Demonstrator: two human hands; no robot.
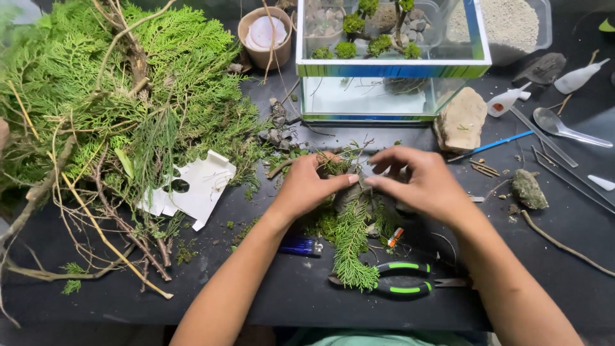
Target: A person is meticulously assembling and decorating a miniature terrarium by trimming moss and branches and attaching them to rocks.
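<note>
I see my left hand [306, 186] and right hand [419, 182] with fingers [351, 180] pinched closed on a dark rock wrapped in green cedar sprigs [352, 211], mid-table [269, 301]. Green-handled pliers [400, 279] lie near; a glass tank [391, 64] stands far; cut branches [109, 109] are heaped left.

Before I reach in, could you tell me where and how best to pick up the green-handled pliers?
Grip the pliers across both green-and-black handles near their middle, coming from above. They lie flat on the black table, handles pointing left, jaws right. The left end sits by the conifer sprig; both the left hand and right hand are farther up.
</note>
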